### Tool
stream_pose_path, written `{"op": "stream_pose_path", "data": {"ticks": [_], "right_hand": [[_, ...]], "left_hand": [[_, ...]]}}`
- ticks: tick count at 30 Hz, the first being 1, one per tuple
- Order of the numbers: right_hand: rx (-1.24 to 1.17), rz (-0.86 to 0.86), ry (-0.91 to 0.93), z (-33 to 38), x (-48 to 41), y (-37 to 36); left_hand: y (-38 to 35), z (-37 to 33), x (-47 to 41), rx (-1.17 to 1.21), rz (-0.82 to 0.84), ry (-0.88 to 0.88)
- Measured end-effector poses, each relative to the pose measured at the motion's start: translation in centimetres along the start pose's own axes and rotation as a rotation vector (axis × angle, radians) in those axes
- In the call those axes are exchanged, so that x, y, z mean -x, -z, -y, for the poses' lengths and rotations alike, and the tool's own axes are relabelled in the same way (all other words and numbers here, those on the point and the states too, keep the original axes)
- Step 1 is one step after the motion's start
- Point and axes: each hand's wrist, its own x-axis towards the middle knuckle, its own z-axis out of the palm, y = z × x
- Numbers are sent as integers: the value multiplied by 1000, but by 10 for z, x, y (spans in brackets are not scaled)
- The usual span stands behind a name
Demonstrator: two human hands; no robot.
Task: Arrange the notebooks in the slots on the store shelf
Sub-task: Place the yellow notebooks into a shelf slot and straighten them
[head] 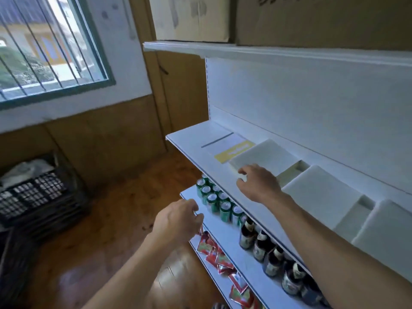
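White shelf bearing two flat notebooks at left, foam blocks alongside; lower tiers holding cans, bottles, red packets.

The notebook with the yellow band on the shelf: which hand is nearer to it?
The right hand. It is at the same shelf, just in front and right of the notebook, not touching it. The left hand hangs lower, beside the green cans.

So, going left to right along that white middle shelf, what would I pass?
Flat notebook with a yellow band → first white block → first slot → second white block → second slot → third white block, cut off by the picture's right edge.
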Motion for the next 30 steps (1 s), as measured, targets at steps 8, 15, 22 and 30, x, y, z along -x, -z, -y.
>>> {"op": "stream_pose_path", "data": {"ticks": [8,15,22,30], "right_hand": [[-78,133,13,48,-162,-52],[102,321,-98,53,-203,-101],[48,192,-142,51,-196,-129],[-184,36,-259,67,-194,-134]], "left_hand": [[19,25,-171,131,34,61],[-4,41,-287,319,165,41],[-28,16,-381,247,284,-141],[-26,46,-417,718,640,-54]]}}
